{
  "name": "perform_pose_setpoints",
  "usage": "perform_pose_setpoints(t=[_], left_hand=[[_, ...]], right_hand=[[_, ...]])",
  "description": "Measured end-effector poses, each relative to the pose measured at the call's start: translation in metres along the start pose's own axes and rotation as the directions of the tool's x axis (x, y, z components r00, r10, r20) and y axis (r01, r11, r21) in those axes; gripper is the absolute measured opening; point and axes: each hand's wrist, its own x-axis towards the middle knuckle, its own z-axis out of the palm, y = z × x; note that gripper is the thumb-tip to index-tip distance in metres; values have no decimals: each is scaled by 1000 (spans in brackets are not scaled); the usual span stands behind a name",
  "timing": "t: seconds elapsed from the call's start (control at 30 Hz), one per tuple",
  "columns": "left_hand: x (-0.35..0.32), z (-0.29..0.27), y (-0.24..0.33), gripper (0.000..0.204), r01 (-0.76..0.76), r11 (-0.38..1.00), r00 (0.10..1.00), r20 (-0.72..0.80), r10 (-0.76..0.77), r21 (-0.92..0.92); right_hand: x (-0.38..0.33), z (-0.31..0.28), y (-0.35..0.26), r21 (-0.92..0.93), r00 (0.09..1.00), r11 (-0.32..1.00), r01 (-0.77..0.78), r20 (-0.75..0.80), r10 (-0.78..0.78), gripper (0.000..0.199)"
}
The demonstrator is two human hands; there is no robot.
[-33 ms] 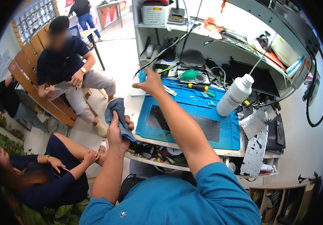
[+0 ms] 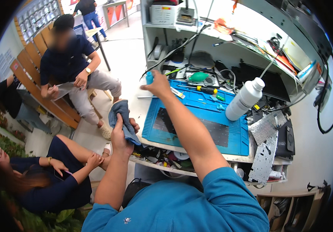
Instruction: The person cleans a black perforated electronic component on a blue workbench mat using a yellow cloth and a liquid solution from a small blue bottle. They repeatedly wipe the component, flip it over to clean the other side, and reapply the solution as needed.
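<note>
My left hand (image 2: 120, 138) is closed around a folded blue-grey cloth (image 2: 122, 113), out past the left front corner of the workbench. Whether the cloth wraps anything is hidden. My right arm stretches over the blue repair mat (image 2: 197, 141) to its far left corner. There my right hand (image 2: 161, 86) is held with thumb and fingers apart, beside a small light-blue bottle (image 2: 149, 78). A dark flat panel (image 2: 218, 133) lies on the mat, partly behind my forearm. A yellow-and-black screwdriver (image 2: 206, 90) rests at the mat's far side.
On the mat's right stands a white bottle (image 2: 244, 101) with a thin spout. Behind are a green air blower (image 2: 198, 77) and cables. Perforated metal plates (image 2: 263, 164) lean over the right edge. An open drawer (image 2: 166, 156) holds loose parts. Two people sit close on the left.
The whole view has shifted slightly, so everything sits a little further right. My hands keep the same pose, left on the cloth and right by the light-blue bottle.
</note>
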Motion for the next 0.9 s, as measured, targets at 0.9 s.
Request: perform_pose_setpoints(t=[0.9], left_hand=[[9,77,-73,32,277,920,940,119,-319,279]], right_hand=[[-198,-200,14,-596,803,615,516,87,-589,37]])
